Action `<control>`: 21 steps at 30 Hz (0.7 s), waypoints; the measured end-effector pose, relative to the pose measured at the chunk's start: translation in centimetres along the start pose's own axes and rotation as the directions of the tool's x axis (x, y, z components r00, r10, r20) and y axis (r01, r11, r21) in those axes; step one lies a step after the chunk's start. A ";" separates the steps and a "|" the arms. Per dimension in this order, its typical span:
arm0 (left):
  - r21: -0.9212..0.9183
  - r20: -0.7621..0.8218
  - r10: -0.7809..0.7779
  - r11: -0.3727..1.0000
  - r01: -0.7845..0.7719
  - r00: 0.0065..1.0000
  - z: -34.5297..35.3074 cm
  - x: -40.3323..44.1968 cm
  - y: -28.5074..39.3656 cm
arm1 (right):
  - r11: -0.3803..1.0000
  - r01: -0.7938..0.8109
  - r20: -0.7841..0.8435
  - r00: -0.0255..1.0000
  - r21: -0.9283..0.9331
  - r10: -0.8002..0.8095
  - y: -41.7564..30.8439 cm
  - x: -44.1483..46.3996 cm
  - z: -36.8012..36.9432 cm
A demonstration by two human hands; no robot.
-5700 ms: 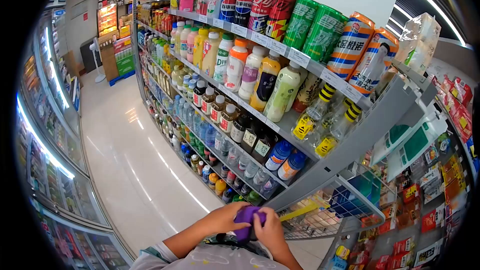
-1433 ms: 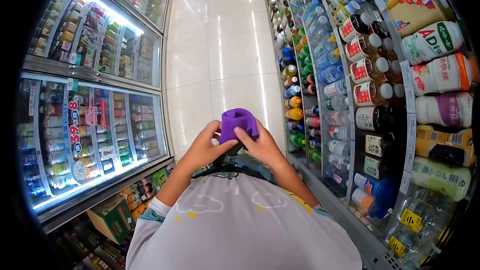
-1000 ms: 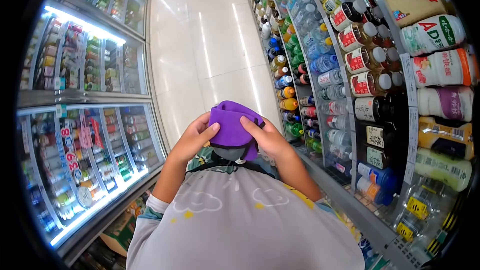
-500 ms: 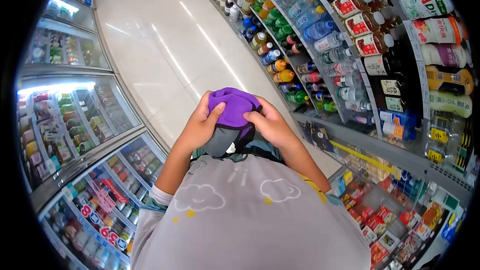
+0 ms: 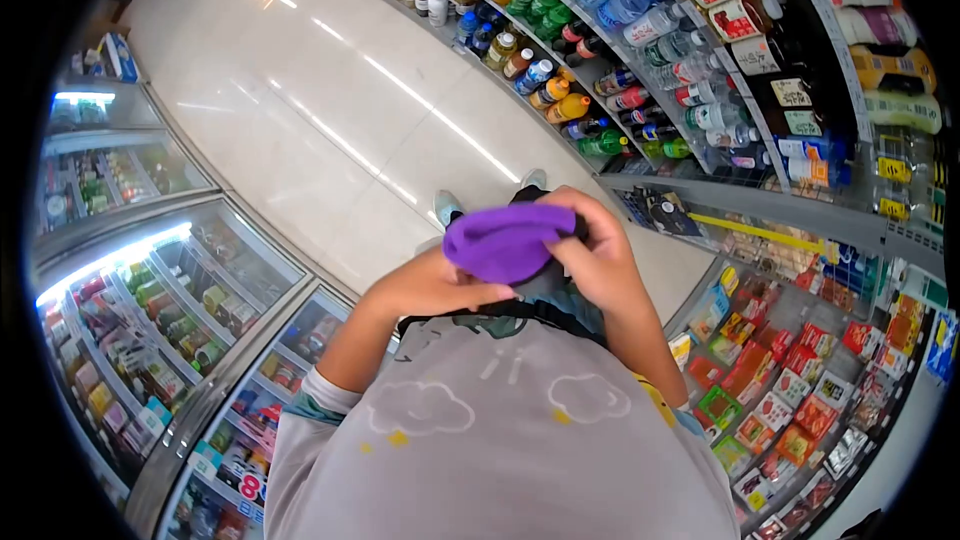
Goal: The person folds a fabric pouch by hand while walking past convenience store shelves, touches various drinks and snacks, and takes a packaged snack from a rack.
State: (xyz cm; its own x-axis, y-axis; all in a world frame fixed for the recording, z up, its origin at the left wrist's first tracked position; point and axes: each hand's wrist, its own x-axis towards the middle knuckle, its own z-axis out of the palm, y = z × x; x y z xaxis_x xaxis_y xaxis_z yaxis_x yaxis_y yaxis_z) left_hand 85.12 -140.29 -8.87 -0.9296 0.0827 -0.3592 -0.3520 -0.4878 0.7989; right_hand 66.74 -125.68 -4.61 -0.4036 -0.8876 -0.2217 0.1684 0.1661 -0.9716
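A soft purple cloth item (image 5: 505,240) with dark edging is held in front of the waist, its rim forming a flattened opening. My right hand (image 5: 597,252) pinches its right end between thumb and fingers. My left hand (image 5: 450,283) is at the lower left of the cloth, thumb along the bottom edge, its other fingers hidden behind the item. Dark grey material shows below the purple part. Beneath the hands, two light shoes (image 5: 446,206) stand on the tiled floor.
Lit glass-door coolers (image 5: 150,330) line the left side. Shelves of bottled drinks (image 5: 640,40) run along the upper right. At the lower right is a rack of small packaged goods (image 5: 800,390). The pale floor (image 5: 290,130) stretches between them.
The view has swung round, bringing the packet rack further in. The purple cloth has been turned and flattened, showing its opening. My left thumb has moved from its front to its bottom edge.
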 end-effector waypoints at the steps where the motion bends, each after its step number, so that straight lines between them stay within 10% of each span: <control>1: 0.093 -0.032 0.038 0.995 -0.035 0.999 -0.1 0.2 0.1 | 0.979 0.157 0.092 0.985 -0.128 -0.146 -0.6 0.1 -0.1; 5: 0.160 -0.118 0.323 0.939 -0.303 0.939 -1.1 1.4 1.4 | 0.931 0.205 0.116 0.977 -0.302 -0.177 -3.8 -2.1 1.5; 14: 0.408 0.163 0.142 0.891 -0.198 0.976 1.1 2.8 1.8 | 0.935 -0.222 -0.089 0.975 -0.275 0.205 -1.9 -5.7 0.7; 16: 0.175 0.033 0.155 0.972 -0.158 0.987 1.1 3.5 1.3 | 0.936 -0.277 -0.362 0.913 -0.216 0.187 -1.4 -5.6 0.3; 17: 0.059 -0.007 -0.001 0.998 0.001 1.000 1.1 3.3 1.4 | 0.842 -0.539 -0.330 0.796 -0.007 0.507 -2.7 -6.6 -0.5; 21: -0.115 -0.020 0.058 0.992 -0.060 0.998 2.8 4.5 0.8 | 0.907 -0.420 -0.229 0.880 0.029 0.415 -5.1 -6.5 -1.2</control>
State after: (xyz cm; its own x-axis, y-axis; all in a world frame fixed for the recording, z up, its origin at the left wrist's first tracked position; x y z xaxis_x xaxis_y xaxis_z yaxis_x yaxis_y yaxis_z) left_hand 80.33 -137.86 -8.47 -0.9462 0.0370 -0.3214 -0.2806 -0.5884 0.7584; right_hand 67.42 -120.20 1.74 -0.4910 -0.6144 -0.6176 0.3485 0.5112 -0.7856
